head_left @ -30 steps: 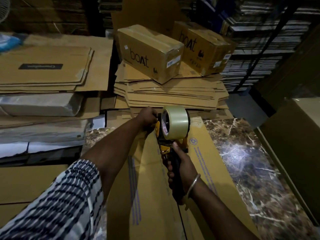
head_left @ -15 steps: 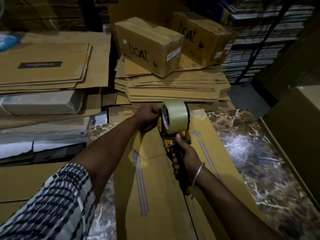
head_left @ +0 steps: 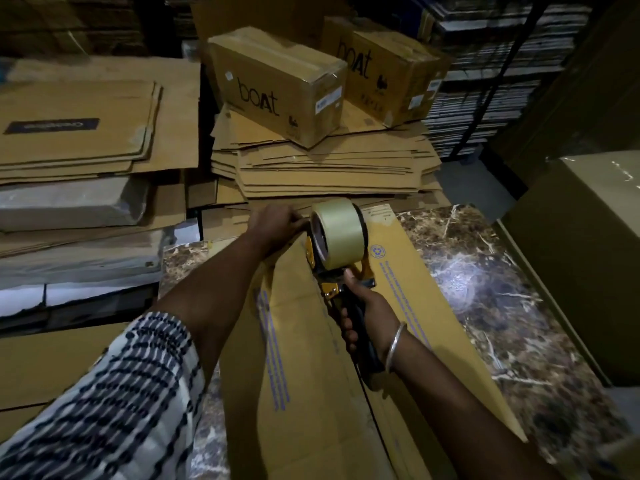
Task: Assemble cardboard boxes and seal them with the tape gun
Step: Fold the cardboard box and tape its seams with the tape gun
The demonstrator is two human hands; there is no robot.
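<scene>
Marble tabletop (head_left: 485,306) (veined), cardboard stacks (head_left: 329,168) behind

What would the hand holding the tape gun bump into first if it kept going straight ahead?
Probably the stack of flat cardboard just beyond the box, though depth is unclear. The right hand points the tape gun that way.

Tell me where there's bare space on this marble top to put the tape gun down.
The best bare patch is the marble top right of the flat box, before the big carton. A small strip shows left of the box, hemmed in by cardboard stacks. Behind, the flattened pile carrying two printed boxes is crowded.
</scene>
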